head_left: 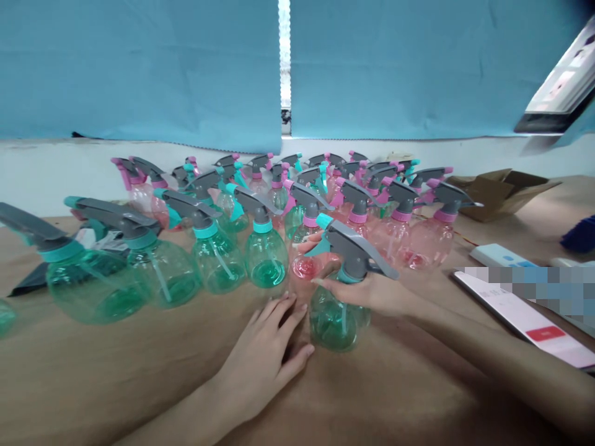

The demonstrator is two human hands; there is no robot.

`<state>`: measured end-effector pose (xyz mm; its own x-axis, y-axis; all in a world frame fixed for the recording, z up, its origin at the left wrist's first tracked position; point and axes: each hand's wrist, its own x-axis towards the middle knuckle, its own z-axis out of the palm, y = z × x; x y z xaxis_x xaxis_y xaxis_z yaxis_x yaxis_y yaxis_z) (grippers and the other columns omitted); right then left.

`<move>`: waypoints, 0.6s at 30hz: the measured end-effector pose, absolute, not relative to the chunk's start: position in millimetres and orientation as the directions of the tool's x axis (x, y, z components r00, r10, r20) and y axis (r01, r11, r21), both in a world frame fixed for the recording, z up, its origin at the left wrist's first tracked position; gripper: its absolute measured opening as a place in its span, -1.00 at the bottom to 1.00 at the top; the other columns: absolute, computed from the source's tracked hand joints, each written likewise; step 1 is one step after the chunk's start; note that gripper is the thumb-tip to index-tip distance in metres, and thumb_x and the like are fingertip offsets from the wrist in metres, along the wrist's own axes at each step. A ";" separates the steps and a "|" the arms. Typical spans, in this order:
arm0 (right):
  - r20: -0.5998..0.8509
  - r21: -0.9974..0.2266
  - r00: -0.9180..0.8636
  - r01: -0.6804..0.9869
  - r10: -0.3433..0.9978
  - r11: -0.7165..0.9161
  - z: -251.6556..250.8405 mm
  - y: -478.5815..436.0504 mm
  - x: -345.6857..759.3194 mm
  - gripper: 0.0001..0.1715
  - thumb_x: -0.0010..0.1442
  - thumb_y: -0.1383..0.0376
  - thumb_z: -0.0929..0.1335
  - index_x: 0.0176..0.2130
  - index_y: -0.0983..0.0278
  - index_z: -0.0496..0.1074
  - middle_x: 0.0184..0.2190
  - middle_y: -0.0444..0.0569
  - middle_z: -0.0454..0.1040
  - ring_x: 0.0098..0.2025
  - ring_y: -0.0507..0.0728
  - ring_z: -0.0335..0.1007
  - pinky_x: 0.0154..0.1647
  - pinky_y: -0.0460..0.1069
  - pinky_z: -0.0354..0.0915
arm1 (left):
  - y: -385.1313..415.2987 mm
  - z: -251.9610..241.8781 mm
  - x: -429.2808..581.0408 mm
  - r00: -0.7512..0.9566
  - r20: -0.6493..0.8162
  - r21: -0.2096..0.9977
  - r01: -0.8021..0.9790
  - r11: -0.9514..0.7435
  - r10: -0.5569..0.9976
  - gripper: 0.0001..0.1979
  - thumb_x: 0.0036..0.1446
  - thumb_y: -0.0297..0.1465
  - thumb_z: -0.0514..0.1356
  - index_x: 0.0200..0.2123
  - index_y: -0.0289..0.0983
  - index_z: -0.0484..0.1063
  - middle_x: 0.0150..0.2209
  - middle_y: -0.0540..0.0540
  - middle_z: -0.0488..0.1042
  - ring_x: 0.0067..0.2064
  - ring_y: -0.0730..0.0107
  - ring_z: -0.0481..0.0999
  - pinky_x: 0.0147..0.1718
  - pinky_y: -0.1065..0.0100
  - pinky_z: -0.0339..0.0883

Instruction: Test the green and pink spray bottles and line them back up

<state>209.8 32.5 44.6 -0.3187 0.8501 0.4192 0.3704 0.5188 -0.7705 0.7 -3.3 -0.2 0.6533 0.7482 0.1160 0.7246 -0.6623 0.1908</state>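
Observation:
My right hand (362, 291) is wrapped round the neck of a green spray bottle (332, 325), just under its grey and teal trigger head. The bottle is close to upright, low over the table or standing on it; I cannot tell which. To its left my left hand (274, 347) lies low over the table, fingers stretched and apart, with nothing in it. Its fingertips point toward the held bottle and a pink spray bottle (305, 267) behind. Another green spray bottle (266, 257) stands just beyond my left fingers.
Several green spray bottles (218, 263) line the left, and pink ones (430, 241) the right, with more rows behind. A phone (506, 310) lies at the right on the wooden table (153, 378). An open cardboard box (499, 192) sits behind it. Blue curtains (139, 68) hang at the back.

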 end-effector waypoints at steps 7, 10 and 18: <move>0.383 -0.778 -0.385 0.355 0.840 0.518 54.3 27.8 208.0 -0.66 0.06 0.40 0.31 -0.13 0.16 0.37 -0.19 -0.13 0.49 -0.27 0.05 0.42 -0.20 -0.04 0.36 | -2.9 -2.6 -0.5 0.656 0.156 0.195 0.712 -0.674 0.738 -0.52 0.23 -0.23 0.10 0.16 -0.32 0.24 0.18 -0.26 0.23 0.19 -0.01 0.17 0.08 -0.01 0.17; 0.402 -0.799 -0.396 0.288 0.826 0.528 56.2 27.7 208.6 -0.48 0.02 0.45 0.30 0.00 0.15 0.27 -0.08 -0.12 0.44 -0.34 0.01 0.39 -0.29 -0.07 0.36 | -2.7 -2.7 -0.2 0.657 0.151 0.189 0.714 -0.674 0.739 -0.51 0.23 -0.23 0.10 0.17 -0.33 0.22 0.19 -0.26 0.22 0.20 -0.02 0.16 0.08 -0.02 0.16; 0.400 -0.838 -0.359 0.230 0.843 0.495 61.1 24.7 204.3 -0.66 0.00 0.43 0.27 -0.19 0.16 0.34 -0.09 -0.13 0.46 -0.18 0.04 0.46 -0.16 -0.07 0.38 | -2.4 -2.8 -0.2 0.659 0.151 0.158 0.719 -0.676 0.737 -0.50 0.24 -0.21 0.09 0.18 -0.31 0.21 0.20 -0.25 0.21 0.19 0.00 0.17 0.07 -0.01 0.17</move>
